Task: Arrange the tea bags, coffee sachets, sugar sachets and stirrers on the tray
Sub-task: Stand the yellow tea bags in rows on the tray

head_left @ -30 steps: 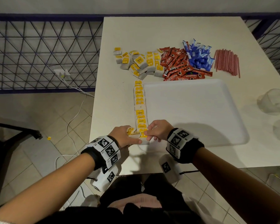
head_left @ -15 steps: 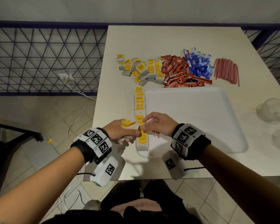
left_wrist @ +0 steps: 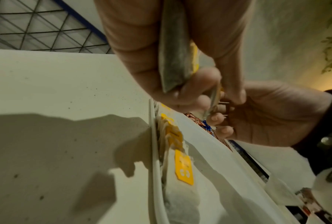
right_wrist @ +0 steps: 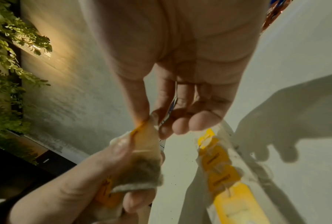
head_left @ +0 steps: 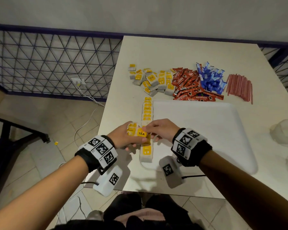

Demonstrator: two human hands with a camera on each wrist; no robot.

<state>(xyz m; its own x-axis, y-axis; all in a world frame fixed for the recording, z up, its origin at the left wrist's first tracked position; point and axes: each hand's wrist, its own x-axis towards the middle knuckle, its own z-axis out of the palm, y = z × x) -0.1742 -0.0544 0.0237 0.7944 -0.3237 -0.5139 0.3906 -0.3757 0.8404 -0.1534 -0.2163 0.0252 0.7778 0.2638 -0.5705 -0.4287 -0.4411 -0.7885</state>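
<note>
A white tray (head_left: 206,130) lies on the white table. Along its left edge runs a row of tea bags with yellow tags (head_left: 147,110) (left_wrist: 182,163) (right_wrist: 218,174). My left hand (head_left: 123,135) (left_wrist: 180,75) grips a small stack of tea bags (head_left: 133,129) (left_wrist: 172,45) (right_wrist: 142,171) just above the row's near end. My right hand (head_left: 158,130) (right_wrist: 155,121) pinches the top tea bag, whose tag reads TEA (head_left: 141,133), between thumb and forefinger. Behind the tray lie a heap of loose tea bags (head_left: 151,80), red coffee sachets (head_left: 189,87), blue sugar sachets (head_left: 209,78) and red stirrers (head_left: 239,87).
Crumpled clear plastic (head_left: 284,135) lies on the table at the right. The table's left edge (head_left: 105,123) is close to my left hand; beyond it are a tiled floor, cables (head_left: 88,113) and a metal lattice fence (head_left: 48,63). A wall runs behind the table.
Both hands have lifted off the near end of the row and moved slightly farther up. My right hand now pinches the top tea bag of the stack in my left hand.
</note>
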